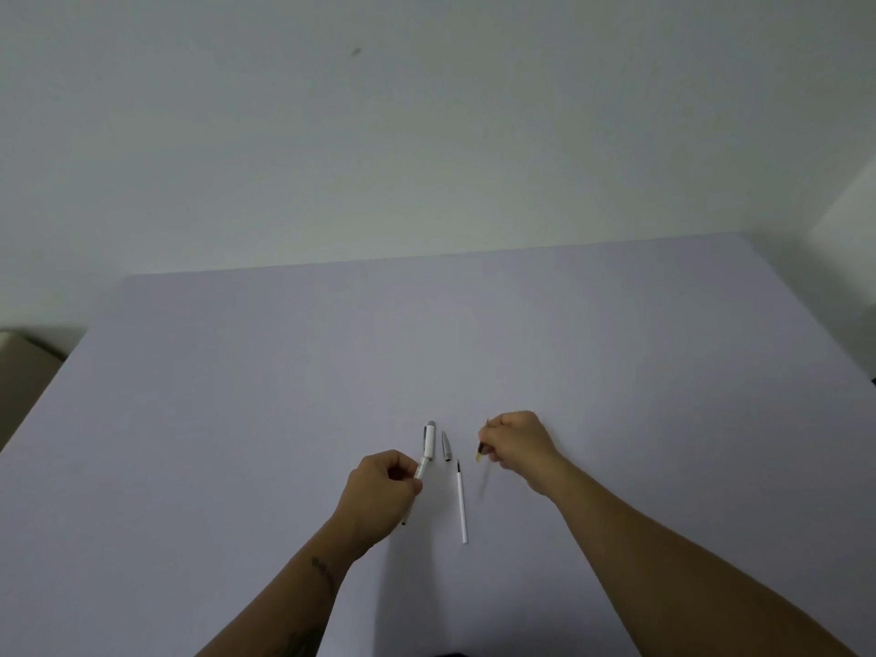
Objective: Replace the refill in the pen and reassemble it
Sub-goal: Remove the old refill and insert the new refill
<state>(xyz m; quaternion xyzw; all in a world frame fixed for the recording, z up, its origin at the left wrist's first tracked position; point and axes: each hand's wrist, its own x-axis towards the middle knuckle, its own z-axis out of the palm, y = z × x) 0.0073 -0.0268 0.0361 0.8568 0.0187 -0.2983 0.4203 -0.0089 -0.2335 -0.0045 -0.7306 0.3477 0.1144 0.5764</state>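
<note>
My left hand (384, 486) is closed around a white pen barrel (425, 450) with a grey end and a clip, held just over the table and pointing away from me. My right hand (519, 441) pinches a thin refill (481, 450) with a dark and yellowish end, held nearly upright. A grey cone-shaped pen tip (446, 445) lies on the table between the two hands. A white refill (461, 502) with a dark point lies lengthwise just in front of the tip piece.
The parts lie on a pale lilac table (284, 395) that reaches to a plain light wall (426, 135). The table's left edge runs diagonally, with a dim floor area (23, 362) beyond it.
</note>
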